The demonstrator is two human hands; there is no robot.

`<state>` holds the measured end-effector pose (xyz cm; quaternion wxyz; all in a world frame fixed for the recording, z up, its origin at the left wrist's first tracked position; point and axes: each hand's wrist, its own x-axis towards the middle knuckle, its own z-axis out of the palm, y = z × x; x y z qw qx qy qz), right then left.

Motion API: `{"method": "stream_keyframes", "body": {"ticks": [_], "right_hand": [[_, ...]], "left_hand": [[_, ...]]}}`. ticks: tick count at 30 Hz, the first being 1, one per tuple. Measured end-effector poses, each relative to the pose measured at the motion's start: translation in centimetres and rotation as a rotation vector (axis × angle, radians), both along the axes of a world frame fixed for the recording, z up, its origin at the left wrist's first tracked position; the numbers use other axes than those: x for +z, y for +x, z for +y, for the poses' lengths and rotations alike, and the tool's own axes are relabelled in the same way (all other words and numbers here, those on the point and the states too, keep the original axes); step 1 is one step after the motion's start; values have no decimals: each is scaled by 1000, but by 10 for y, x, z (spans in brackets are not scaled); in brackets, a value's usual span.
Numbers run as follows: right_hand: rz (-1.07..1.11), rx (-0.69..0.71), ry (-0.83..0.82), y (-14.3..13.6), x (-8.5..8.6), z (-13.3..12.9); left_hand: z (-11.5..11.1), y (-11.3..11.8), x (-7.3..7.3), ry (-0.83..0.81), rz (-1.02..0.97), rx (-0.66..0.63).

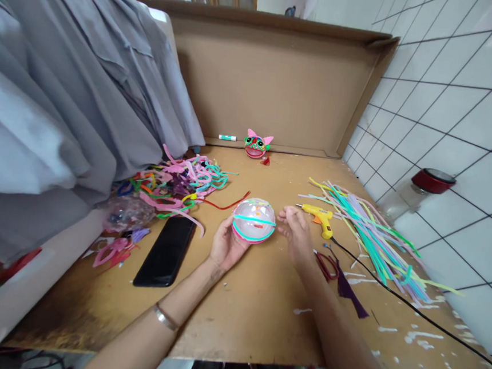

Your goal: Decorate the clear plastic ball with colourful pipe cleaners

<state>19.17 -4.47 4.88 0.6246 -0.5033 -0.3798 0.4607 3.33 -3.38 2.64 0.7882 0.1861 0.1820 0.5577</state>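
Observation:
A clear plastic ball [249, 210] with turquoise and pink strips around it rests in my left hand [228, 245], whose fingers wrap its left side and underside. My right hand [294, 230] is raised just right of the ball, apart from it, with its fingers curled loosely and nothing visible in them. Close beyond that hand lies a yellow hot glue gun [321, 218] with its nozzle pointing left. Scissors with red handles [327, 266] and a purple tassel [348, 292] are partly behind my right forearm.
Pipe cleaners in a bundle [374, 236] lie right; a tangled heap [186, 179] lies left, beside a black phone [166, 252]. A finished-looking pink animal head [255, 146] and a marker [227, 137] sit against the cardboard [272, 83]. A lidded jar [417, 194] stands by the tiled wall.

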Motion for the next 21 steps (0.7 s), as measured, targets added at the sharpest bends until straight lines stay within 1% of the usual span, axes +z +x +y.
{"method": "stream_keyframes", "body": {"ticks": [3,8,11,14,16,18,21], "right_hand": [[95,98,-116,-3,-6,2],[114,186,-129,-10,-6,-3],[24,160,-69,-12,-5,-6],[-121,89,15,-14,-3,-7],[-194,79,40,-15,-1,-9],[-233,93,44,-16,1,-10],[-214,152,32,-17,3,-11]], "left_hand": [[1,-1,0,37,7,8],[1,1,-3,85,89,58],[0,4,-10,196,229,128],[-3,7,-16,372,436,244],[-6,7,-18,486,554,297],[-7,7,-18,549,610,312],[-8,7,-16,554,602,316]]}}
